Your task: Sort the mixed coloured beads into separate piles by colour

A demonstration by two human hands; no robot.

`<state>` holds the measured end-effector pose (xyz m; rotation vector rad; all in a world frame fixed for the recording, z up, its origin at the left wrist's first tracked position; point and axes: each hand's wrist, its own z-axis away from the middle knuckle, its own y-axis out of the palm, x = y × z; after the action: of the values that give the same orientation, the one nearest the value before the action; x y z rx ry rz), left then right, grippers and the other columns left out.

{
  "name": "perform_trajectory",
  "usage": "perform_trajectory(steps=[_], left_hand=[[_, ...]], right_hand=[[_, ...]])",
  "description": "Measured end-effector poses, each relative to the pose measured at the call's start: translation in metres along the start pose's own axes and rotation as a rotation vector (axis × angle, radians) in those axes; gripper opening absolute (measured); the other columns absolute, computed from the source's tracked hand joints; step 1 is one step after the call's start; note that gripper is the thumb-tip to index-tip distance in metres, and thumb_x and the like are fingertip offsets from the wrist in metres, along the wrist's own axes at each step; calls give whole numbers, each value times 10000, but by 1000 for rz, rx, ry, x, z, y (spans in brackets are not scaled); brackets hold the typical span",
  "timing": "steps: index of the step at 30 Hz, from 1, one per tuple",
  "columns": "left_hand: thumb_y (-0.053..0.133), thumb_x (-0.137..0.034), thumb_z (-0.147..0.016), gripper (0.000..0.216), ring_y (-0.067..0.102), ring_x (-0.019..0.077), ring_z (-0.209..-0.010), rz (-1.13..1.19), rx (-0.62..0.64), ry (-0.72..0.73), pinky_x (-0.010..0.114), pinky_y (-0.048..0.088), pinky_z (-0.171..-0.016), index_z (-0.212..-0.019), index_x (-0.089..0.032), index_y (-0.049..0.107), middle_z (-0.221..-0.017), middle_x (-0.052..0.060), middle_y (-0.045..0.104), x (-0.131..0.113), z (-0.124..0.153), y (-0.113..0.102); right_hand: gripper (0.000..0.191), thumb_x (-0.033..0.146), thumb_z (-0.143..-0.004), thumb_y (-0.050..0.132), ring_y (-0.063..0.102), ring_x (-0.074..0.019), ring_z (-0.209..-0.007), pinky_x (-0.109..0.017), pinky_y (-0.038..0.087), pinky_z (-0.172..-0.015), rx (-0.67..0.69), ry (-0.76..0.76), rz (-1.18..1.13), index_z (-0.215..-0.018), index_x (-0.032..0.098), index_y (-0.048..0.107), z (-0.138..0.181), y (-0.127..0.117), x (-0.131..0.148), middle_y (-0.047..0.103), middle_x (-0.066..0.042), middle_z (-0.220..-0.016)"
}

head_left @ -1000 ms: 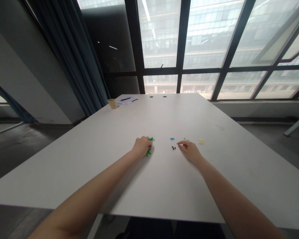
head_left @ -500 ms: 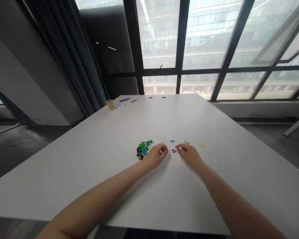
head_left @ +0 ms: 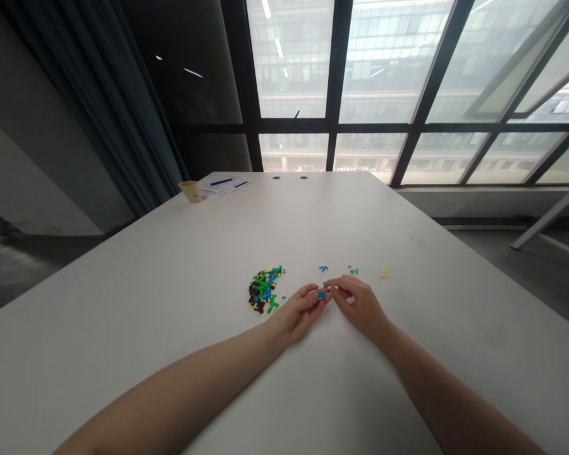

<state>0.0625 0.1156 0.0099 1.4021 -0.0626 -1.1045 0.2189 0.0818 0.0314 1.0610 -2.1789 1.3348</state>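
Observation:
A small heap of tiny coloured pieces [head_left: 263, 296], green, blue, brown and yellow, lies on the white table [head_left: 171, 265]. Just right of it my left hand [head_left: 298, 313] pinches a small blue piece [head_left: 321, 294] between thumb and fingers. My right hand [head_left: 358, 304] meets it fingertip to fingertip, its fingers pinched together at the same blue piece. Beyond the hands lie a few loose blue pieces [head_left: 323, 268], some green pieces [head_left: 353, 270] and a pale yellow cluster [head_left: 384, 272].
A tan paper cup [head_left: 191, 191] and papers with pens [head_left: 224, 184] sit at the table's far left corner. Two dark round caps [head_left: 290, 177] mark the far edge. Tall windows and a dark curtain [head_left: 123, 114] stand behind.
My left hand left the heap and moved right to meet my right hand, now pinching a blue piece. The small brown pieces near my right hand are hidden now. The camera tilted down.

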Motion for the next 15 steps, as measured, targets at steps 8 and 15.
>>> perform_trajectory(steps=[8, 15], left_hand=[[593, 22, -683, 291, 620, 71, -818, 60, -40, 21, 172, 476, -824, -895, -166, 528, -880, 1, 615, 1, 1, 1], [644, 5, -636, 368, 601, 71, -862, 9, -9, 59, 174, 453, -837, -928, -189, 532, -917, -9, 599, 3, 0, -1]], right_hand=[[142, 238, -747, 542, 475, -140, -649, -299, 385, -701, -59, -129, 77, -849, 213, 639, 3, -5, 14, 495, 3, -629], [104, 258, -715, 583, 472, -140, -651, -288, 368, -698, -61, -102, 173, -801, 225, 633, 2, -2, 8, 510, 4, -639]])
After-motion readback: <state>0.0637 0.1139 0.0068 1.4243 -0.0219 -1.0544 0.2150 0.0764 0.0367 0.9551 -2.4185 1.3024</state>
